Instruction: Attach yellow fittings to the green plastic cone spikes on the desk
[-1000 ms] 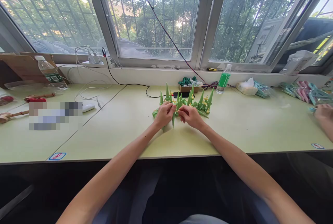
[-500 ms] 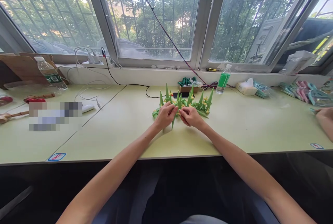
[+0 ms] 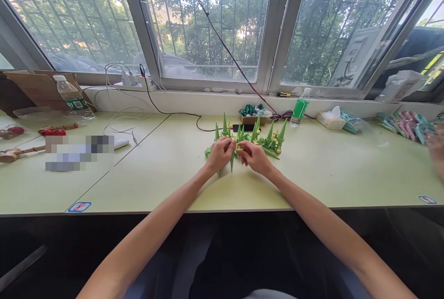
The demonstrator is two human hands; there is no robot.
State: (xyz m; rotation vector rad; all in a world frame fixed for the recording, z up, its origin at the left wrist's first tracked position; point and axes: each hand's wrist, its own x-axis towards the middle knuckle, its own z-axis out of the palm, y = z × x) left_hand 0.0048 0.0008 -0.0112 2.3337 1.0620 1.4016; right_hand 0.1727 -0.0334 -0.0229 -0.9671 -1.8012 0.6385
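Observation:
My left hand [image 3: 221, 154] is closed around a green pointed cone [image 3: 232, 164], whose tip points down toward the table. Right beside it, my right hand [image 3: 255, 156] pinches a tiny yellow piece [image 3: 239, 147] near the cone's upper end. Whether that piece touches the cone I cannot make out. Just behind both hands stands a cluster of green spiked cones [image 3: 281, 136] with small yellow parts among them. My fingers and wrists hide part of this cluster.
A dark phone [image 3: 243, 127] and a small cardboard box [image 3: 255, 119] lie behind the cones. Farther right are a green-labelled bottle [image 3: 300, 108], a tissue box [image 3: 330, 120] and bagged pastel items [image 3: 404, 125]. Another person's hand [image 3: 436, 151] shows at the right edge. Cables [image 3: 180, 113] cross the back left.
The fingers of my right hand have opened out slightly, and the yellow piece shows more. My left hand keeps the cone. At the right edge, the other person's hand has moved and is blurred.

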